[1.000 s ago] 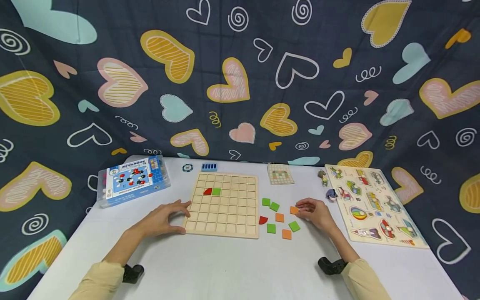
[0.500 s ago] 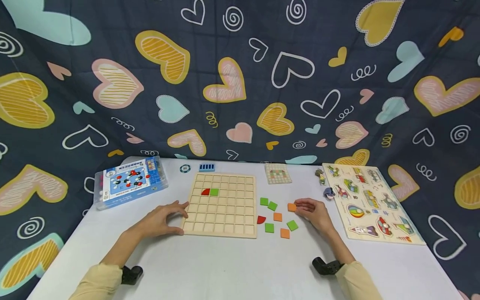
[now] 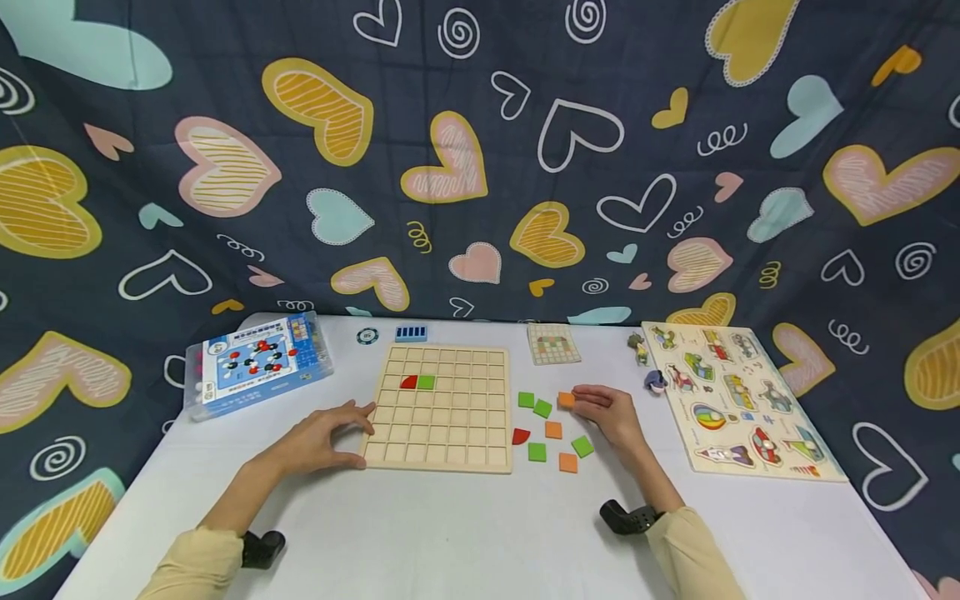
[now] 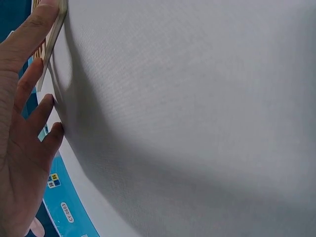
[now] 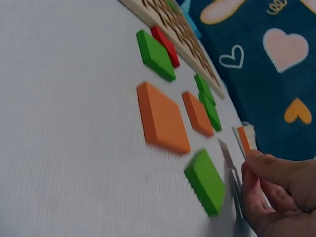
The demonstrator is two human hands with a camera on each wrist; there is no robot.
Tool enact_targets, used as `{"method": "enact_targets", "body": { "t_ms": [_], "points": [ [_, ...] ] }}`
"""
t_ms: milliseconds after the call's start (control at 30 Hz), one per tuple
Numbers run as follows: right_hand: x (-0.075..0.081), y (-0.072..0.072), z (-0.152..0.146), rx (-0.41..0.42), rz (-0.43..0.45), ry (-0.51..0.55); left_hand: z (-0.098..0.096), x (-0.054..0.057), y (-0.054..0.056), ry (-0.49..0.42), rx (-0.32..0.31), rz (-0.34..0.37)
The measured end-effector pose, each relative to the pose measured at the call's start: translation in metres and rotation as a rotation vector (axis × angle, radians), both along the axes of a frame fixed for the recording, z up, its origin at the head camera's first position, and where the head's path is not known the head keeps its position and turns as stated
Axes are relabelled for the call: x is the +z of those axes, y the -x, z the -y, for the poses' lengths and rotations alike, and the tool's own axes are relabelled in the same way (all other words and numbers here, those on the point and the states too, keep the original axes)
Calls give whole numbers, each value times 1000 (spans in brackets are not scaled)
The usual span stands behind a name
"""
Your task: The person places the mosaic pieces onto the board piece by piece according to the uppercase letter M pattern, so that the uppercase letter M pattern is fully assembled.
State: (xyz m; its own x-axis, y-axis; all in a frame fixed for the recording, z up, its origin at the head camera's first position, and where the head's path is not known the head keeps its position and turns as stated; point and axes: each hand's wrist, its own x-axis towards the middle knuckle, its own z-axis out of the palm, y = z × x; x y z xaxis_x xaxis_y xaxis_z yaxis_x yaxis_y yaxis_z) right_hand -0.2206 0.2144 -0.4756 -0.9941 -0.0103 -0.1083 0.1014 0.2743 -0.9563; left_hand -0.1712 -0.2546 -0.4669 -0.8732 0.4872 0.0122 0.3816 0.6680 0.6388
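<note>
My left hand [image 3: 322,437] touches the left edge of a wooden grid board [image 3: 450,433] with spread thumb and fingers. In the left wrist view the thumb [image 4: 37,27] lies against the board's rim. A red quarter-round tile [image 3: 408,382] and a green square tile [image 3: 426,382] sit side by side in the board's cells. My right hand [image 3: 611,417] pinches an orange square tile [image 3: 566,401] between thumb and fingertips. Around it on the table lie orange tiles [image 3: 552,430], several green tiles [image 3: 537,452] and another red quarter-round tile [image 3: 521,436].
A boxed molecule set [image 3: 258,362] lies at the back left. Behind the board are a round chip [image 3: 367,336], a blue block [image 3: 411,334] and a pattern card [image 3: 553,343]. Two small figurines [image 3: 655,382] stand beside a picture puzzle board [image 3: 742,400] on the right.
My right hand has moved left and slightly away from me, carrying the orange tile with it. The left hand stays at the board's edge. The head view has shifted slightly.
</note>
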Motion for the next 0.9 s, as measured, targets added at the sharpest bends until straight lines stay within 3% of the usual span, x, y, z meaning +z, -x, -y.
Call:
{"method": "enact_targets", "body": {
  "t_ms": [567, 900],
  "points": [
    [9, 24, 63, 28, -46, 53, 0, 0, -1, -2, 16, -7],
    [1, 31, 90, 67, -117, 75, -1, 0, 0, -9, 2, 0]
  ]
}}
